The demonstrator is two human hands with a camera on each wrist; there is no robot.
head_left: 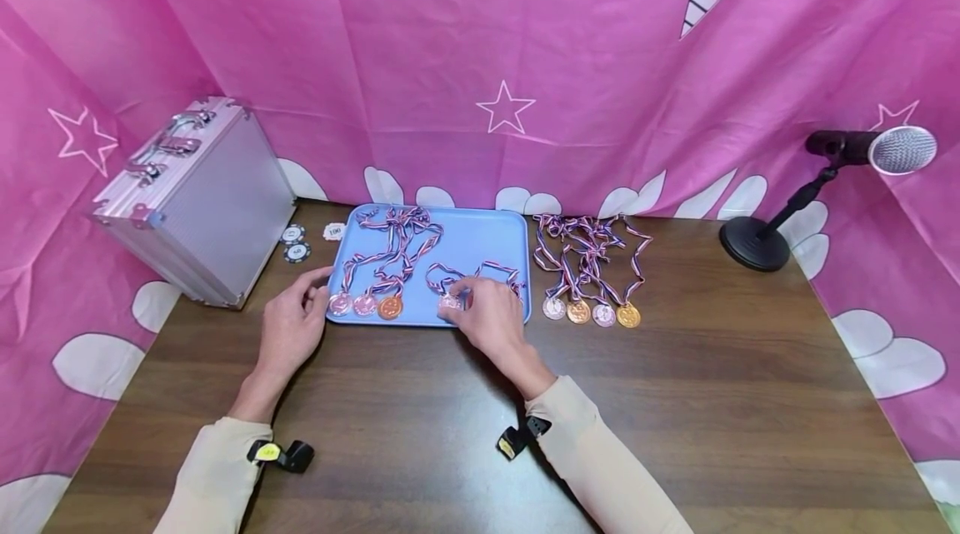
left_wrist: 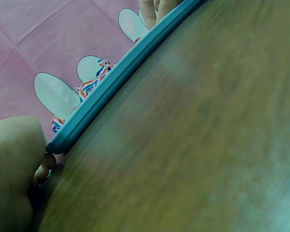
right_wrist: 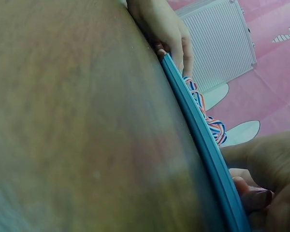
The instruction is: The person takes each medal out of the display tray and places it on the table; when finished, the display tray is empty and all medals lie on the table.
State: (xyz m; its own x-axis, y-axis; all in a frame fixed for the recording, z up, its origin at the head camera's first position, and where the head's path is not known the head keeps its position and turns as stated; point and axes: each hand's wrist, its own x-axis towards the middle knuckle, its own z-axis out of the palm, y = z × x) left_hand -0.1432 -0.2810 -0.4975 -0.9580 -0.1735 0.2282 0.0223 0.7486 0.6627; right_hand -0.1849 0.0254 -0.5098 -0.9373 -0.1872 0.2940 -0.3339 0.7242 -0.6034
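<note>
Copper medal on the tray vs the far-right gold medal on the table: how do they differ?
Colour: the copper medal is orange-brown; the gold medal is yellow.
Place: the copper medal lies on the blue tray; the gold medal lies on the wooden table.
Shared: both are round and hang on striped ribbons.

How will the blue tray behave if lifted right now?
The blue tray is probably stiff: its raised rim runs straight. The three medals at its left may slide, since nothing visible fastens them. Their ribbons will likely flop, judging by their loose folds.
</note>
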